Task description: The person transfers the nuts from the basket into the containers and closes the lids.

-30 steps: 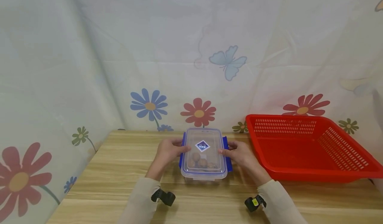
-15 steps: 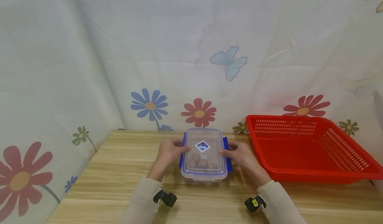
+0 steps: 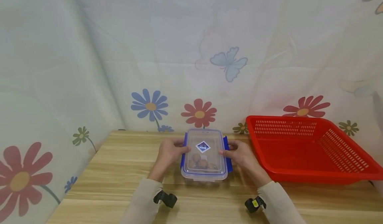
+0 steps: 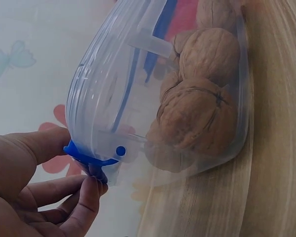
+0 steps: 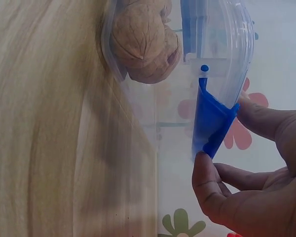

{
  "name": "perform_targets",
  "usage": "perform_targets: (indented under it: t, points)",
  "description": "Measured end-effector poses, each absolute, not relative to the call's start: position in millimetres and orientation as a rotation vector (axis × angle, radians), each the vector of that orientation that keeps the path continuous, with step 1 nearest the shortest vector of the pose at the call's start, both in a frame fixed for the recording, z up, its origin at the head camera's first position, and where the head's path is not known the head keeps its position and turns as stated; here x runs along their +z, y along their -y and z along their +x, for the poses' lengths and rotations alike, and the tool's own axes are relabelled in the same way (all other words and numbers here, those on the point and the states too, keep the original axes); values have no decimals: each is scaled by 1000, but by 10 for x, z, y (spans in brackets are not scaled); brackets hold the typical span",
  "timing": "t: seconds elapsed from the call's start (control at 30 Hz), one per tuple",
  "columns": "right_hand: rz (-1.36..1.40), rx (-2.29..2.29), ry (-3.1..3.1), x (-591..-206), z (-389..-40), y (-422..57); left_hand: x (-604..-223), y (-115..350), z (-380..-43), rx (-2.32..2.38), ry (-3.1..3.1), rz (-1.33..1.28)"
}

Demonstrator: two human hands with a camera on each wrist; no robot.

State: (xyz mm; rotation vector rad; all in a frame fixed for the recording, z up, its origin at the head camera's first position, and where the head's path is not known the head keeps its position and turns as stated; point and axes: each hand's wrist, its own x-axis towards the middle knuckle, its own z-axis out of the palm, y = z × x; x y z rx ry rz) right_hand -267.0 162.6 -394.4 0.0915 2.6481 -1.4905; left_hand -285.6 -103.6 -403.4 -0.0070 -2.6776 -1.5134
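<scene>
A clear plastic food container (image 3: 213, 139) with a blue-trimmed lid stands on the wooden table, walnuts (image 4: 197, 116) showing through its walls. My left hand (image 3: 169, 149) pinches the container's left edge: the thumb lies on the lid and curled fingertips meet the blue left latch (image 4: 91, 157). On the opposite side, my right hand (image 3: 239, 153) does likewise, thumb on the lid's edge and fingers under the blue right latch (image 5: 212, 123). That right latch slants outward from the wall. A diamond-shaped label (image 3: 203, 147) sits on the lid.
To the right stands a red plastic basket (image 3: 299, 174) with slotted walls, close to my right forearm. Behind the table (image 3: 110, 174) hangs a white curtain (image 3: 167, 34) printed with flowers and a butterfly. Each wrist wears a small black camera.
My left hand and forearm have shifted very slightly to the right, and the left latch shows a little closer to the lid. The right hand and the container hold their places.
</scene>
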Motion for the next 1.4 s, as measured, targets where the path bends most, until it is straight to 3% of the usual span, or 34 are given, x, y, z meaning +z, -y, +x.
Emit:
perform_targets:
  t: [1.4]
  points:
    - [-40, -1379, -2829, -3913, -2601, -1543, -4094, 1069, -2877, -1580, 2642, -2]
